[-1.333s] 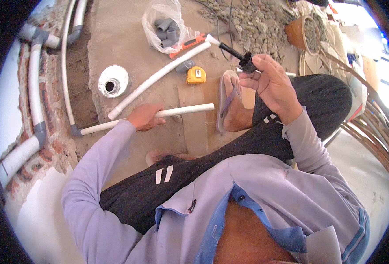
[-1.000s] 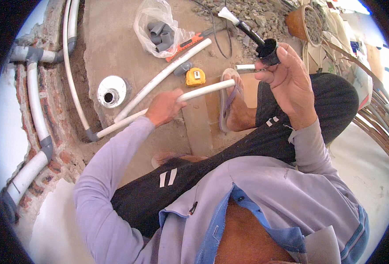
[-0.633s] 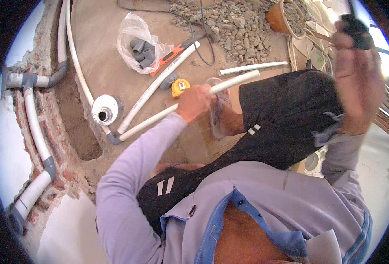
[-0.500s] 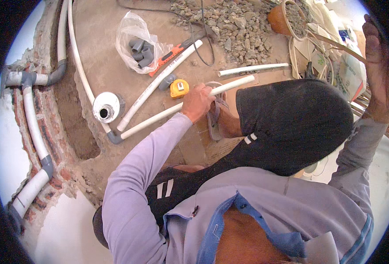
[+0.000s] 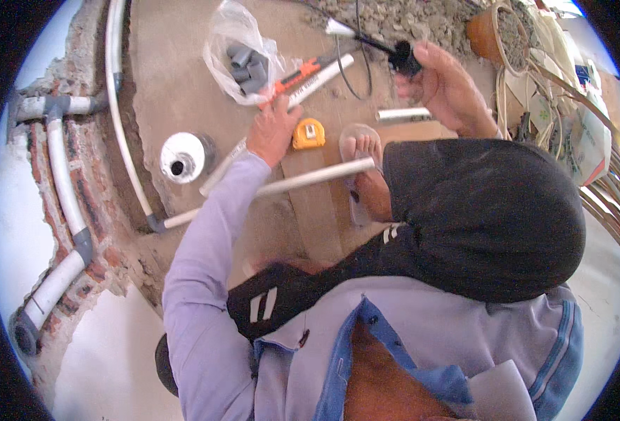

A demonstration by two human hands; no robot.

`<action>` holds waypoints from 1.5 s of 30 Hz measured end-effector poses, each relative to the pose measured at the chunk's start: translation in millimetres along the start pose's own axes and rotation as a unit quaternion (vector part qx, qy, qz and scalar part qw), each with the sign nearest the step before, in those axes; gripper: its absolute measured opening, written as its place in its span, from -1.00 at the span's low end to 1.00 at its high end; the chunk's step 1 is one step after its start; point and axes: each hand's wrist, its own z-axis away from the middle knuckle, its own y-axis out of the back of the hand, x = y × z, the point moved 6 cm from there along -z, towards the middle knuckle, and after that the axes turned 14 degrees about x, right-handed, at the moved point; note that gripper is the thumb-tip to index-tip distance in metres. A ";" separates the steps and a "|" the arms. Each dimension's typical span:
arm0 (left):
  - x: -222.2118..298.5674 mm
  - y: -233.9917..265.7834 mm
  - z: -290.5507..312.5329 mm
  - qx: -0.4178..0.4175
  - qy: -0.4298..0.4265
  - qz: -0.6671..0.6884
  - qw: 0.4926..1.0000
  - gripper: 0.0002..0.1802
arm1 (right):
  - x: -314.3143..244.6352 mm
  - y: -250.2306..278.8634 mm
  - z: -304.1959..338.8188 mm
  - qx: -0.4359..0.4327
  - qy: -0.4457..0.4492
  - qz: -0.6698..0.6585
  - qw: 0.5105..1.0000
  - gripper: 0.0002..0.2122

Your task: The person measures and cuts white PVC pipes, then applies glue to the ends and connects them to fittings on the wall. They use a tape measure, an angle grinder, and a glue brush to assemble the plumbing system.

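My right hand grips a black cap-handled brush, whose dark stem runs left to a white tip. My left hand, fingers apart, reaches down over a loose white pipe; whether it touches the pipe I cannot tell. A yellow tape measure lies just right of this hand. Nearer to me, a second white pipe passes behind my left forearm to a grey elbow. Left of the hand stands a white can with a dark round opening.
A clear plastic bag holds grey fittings. An orange-and-black tool lies beside it. A short white pipe is near my foot. Rubble and a bucket stand far right. White pipes run along the broken brick wall.
My left hand has let go of the pipe with the elbow and moved up and left. My right hand has come in from the right edge, now with the brush in it.
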 end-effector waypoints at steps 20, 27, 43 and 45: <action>-68.5 79.3 -52.0 0.039 0.271 0.710 0.649 -0.64 | -102.0 -52.2 -37.3 -0.067 0.115 0.268 0.954 -0.81; -65.5 98.4 -63.3 0.052 0.272 0.730 0.625 -0.55 | -70.0 -46.2 10.6 0.017 0.203 0.344 0.917 -0.65; -70.4 114.8 -63.4 0.097 0.308 0.691 0.646 -0.61 | -70.0 -86.5 10.5 -0.035 0.452 0.489 0.745 -0.68; -70.0 124.6 -66.3 0.111 0.291 0.648 0.695 -0.64 | -69.5 -93.3 11.1 -0.071 0.435 0.485 0.755 -0.69</action>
